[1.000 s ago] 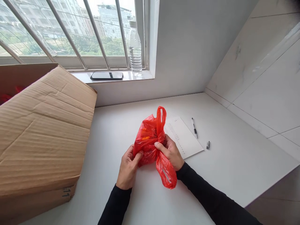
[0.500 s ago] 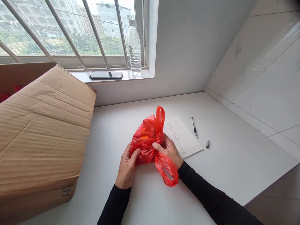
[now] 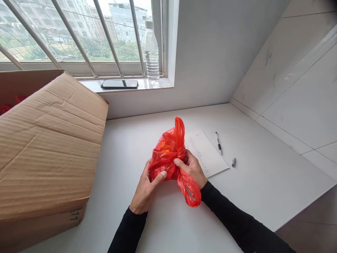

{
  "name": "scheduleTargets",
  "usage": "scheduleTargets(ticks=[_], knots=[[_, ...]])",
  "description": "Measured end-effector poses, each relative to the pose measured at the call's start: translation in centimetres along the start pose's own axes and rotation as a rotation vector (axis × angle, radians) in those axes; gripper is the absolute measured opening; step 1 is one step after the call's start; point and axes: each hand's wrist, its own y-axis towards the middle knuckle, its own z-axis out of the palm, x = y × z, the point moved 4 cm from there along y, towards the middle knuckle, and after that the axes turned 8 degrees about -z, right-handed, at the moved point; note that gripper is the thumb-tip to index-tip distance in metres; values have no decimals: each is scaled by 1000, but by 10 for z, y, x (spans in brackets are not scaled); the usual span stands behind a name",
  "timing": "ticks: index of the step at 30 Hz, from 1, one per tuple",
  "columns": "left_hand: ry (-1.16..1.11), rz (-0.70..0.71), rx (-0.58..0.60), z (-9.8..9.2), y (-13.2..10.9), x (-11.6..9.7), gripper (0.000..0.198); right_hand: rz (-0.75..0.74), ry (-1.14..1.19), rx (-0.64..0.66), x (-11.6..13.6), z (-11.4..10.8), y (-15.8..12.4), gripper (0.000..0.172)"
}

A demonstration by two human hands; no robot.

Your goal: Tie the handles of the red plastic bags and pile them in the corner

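Between my two hands is a red plastic bag (image 3: 164,154), knotted at the top, with one handle loop pointing away from me and the other hanging toward me. Something with orange and yellow marks shows through the thin plastic; its kind I cannot make out. My left hand (image 3: 146,186) grips the bag's left side, thumb on top and fingers behind it. My right hand (image 3: 193,168) holds it by the knot, thumb across the front, other fingers partly hidden.
A sheet of paper (image 3: 202,154) with handwriting lies behind my right hand, beside a pen (image 3: 218,143) and its cap (image 3: 233,162). A large cardboard box (image 3: 52,147) with red things inside stands left. A phone (image 3: 119,84) and a water bottle (image 3: 152,56) rest on the windowsill.
The bag has shifted slightly right and turned a little. My left thumb has slid right across the bag's front, while my right hand keeps its hold near the knot.
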Motion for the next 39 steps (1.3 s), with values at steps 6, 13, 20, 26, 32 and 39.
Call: scheduleTargets(ticks=[6,13,20,26,32,39], knots=[[17,19,-8,2,3,1,54,26,118,11,1,1,2,25],[-53,-1,-158,-4,4,2,48,100,141,102,0,7,-2,42],[-69,29,-94,-4,1,0,50,64,85,39,-3,2,0,35],[-71,-1,-125,-10,6,5,47,54,90,84,-2,5,-2,33],[-61,2,-116,2,-3,-2,55,-2,49,78,3,5,-2,27],[-219,-33,-127,3,-1,3,50,-13,55,30,7,3,0,18]])
